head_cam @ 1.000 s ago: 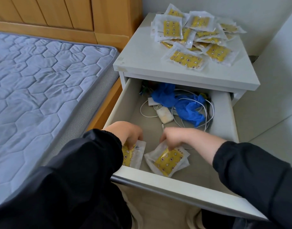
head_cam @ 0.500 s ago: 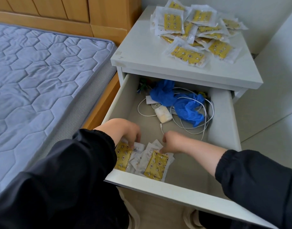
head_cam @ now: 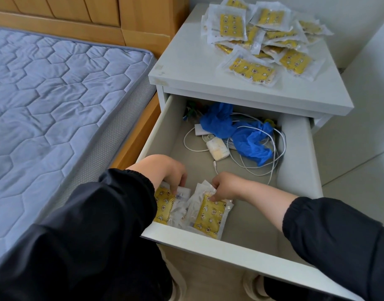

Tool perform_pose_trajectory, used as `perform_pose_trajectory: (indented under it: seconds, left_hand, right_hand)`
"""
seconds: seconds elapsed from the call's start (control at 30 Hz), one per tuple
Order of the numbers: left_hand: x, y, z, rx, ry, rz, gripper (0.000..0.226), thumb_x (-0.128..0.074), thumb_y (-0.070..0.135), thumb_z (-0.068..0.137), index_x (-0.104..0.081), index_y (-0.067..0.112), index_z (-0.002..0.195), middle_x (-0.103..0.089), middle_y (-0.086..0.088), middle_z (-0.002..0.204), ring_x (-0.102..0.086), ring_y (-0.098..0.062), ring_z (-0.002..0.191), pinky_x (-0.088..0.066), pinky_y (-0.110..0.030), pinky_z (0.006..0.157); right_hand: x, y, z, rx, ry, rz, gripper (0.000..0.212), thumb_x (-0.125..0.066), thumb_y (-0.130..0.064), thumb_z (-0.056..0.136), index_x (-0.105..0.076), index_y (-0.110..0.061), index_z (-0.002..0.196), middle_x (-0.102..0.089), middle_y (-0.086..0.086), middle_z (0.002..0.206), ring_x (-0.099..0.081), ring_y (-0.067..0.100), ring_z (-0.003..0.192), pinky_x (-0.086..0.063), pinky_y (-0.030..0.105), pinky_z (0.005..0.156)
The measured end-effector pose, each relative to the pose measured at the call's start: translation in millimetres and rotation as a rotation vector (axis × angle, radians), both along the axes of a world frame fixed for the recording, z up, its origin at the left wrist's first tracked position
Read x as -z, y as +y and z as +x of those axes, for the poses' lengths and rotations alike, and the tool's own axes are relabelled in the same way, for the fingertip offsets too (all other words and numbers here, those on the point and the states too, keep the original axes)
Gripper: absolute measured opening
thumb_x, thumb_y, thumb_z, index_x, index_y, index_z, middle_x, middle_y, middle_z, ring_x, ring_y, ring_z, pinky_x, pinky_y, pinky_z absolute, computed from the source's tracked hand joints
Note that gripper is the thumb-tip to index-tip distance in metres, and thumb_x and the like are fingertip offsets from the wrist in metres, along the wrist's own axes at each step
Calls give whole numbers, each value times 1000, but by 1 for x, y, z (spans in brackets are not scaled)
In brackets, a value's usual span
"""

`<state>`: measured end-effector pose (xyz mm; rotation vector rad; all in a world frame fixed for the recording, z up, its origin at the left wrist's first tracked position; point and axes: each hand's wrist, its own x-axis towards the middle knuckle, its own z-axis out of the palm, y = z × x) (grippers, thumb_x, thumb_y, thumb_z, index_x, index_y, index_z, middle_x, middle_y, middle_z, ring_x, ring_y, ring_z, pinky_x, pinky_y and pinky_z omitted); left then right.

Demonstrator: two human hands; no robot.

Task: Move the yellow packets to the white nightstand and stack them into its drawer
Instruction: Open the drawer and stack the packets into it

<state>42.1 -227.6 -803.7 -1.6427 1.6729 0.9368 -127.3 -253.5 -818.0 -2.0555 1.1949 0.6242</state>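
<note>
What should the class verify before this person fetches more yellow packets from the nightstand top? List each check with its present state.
1. Drawer open wide enough: ok.
2. Grips free: not ok; left grip holds the left packets, right grip pinches the right packet.
3. One neat stack in the drawer: not ok; two groups lie side by side at the front.
4. Cables and blue plastic clear of the stacking spot: ok, they lie at the back.
5. Pile waiting on the nightstand: ok.
6. Packet count in drawer: cannot tell.
</note>
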Motion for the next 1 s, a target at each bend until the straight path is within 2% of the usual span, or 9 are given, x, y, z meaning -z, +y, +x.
perform_pose_trajectory:
  seconds: [0.1, 0.17, 0.47, 0.6, 0.67, 0.77, 0.9, 0.93, 1.0]
  left_hand:
    - [-1, 0, -2, 0, 5, -18, 45, -69, 16, 86, -56, 14, 130, -57, -4, 129, -54, -24, 116, -45, -31, 91]
    - [0, 1, -3, 2, 6, -25, 43, -69, 15, 87, -58, 13, 128, -57, -5, 129, -54, -24, 116, -45, -31, 90]
    - [1, 2, -3, -2, 14, -30, 42, -69, 16, 87, -59, 13, 127, -58, -4, 128, -53, -23, 116, -44, -31, 91]
    - [0, 1, -3, -1, 14, -30, 42, -68, 17, 87, -58, 13, 128, -58, -4, 128, -53, -23, 116, -44, -30, 90]
    - [0, 1, -3, 6, 12, -32, 41, -69, 17, 87, -59, 13, 127, -58, -4, 128, -54, -23, 116, -44, -31, 91]
    - [1, 1, -2, 13, 0, -31, 40, -69, 18, 87, -59, 14, 126, -58, -4, 127, -54, -23, 116, -44, -32, 92]
    - [3, 1, -1, 13, -7, -38, 38, -69, 19, 87, -61, 14, 123, -59, -4, 126, -55, -23, 114, -46, -34, 94]
    - [2, 1, 0, 12, -9, -42, 38, -69, 19, 87, -61, 14, 123, -59, -3, 126, -55, -23, 114, -46, -34, 94]
    - [2, 2, 0, 6, -7, -44, 38, -68, 20, 87, -60, 14, 124, -59, -3, 126, -55, -23, 115, -46, -34, 94]
  right_hand:
    - [1, 0, -1, -70, 20, -8, 37, -69, -20, 86, -61, -8, 120, -62, 7, 116, -53, 18, 92, -43, 26, 75]
    - [6, 2, -1, -91, 8, 3, 36, -68, -16, 86, -61, -9, 122, -61, 7, 122, -58, 21, 103, -47, 28, 83]
    - [14, 11, 3, -61, -139, -79, 32, -71, -19, 83, -66, -11, 114, -65, 5, 116, -59, 21, 108, -44, 24, 80]
    - [-1, 9, 0, -13, -62, -217, 43, -72, -32, 82, -58, -13, 119, -57, 4, 117, -58, 23, 104, -49, 31, 83]
    - [-12, 8, -7, 18, 53, -245, 40, -70, -39, 83, -57, -11, 110, -61, 4, 103, -61, 23, 92, -51, 32, 74]
    - [-15, 18, -16, 74, 207, -30, 38, -60, -43, 90, -53, -6, 89, -66, 11, 82, -67, 27, 72, -57, 34, 67]
    - [-4, 44, -20, 18, 249, 161, 50, -53, -43, 94, -54, -3, 125, -64, 13, 119, -64, 30, 102, -50, 38, 92]
    - [-4, 49, -19, 17, 249, 185, 50, -53, -43, 95, -53, -4, 127, -63, 12, 119, -63, 30, 104, -48, 38, 95]
    - [0, 51, -19, 151, 230, 332, 46, -50, -41, 96, -57, 0, 116, -67, 14, 97, -67, 28, 80, -55, 40, 84]
